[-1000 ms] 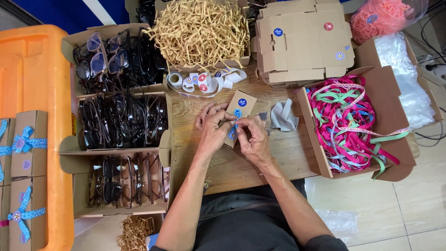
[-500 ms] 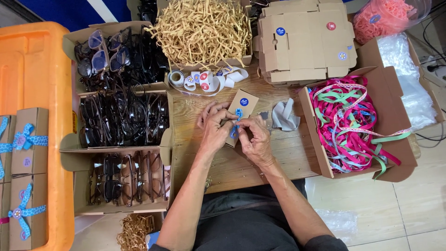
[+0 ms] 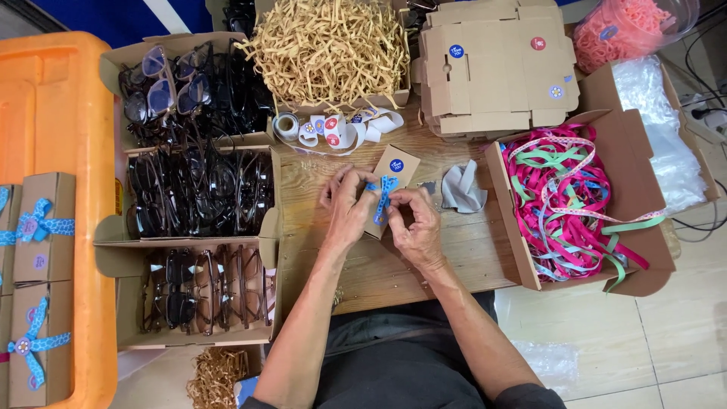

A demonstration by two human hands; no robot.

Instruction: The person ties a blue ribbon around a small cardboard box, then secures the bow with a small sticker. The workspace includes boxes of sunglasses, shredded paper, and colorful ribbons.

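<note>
Pinching a blue ribbon [image 3: 385, 191] across a small brown box [image 3: 390, 182], both hands — left [image 3: 348, 206], right [image 3: 415, 223] — grip it over the wooden bench [image 3: 469, 250], between glasses boxes [image 3: 198, 193] and a ribbon box [image 3: 583, 204]

The small box [image 3: 394, 176] is plain brown card with a round blue sticker, crossed by a blue ribbon [image 3: 384, 194] (dotted, it seems). Pink, green and blue ribbons [image 3: 568, 204] fill a brown carton; the bin [image 3: 53, 113] is orange.
</note>
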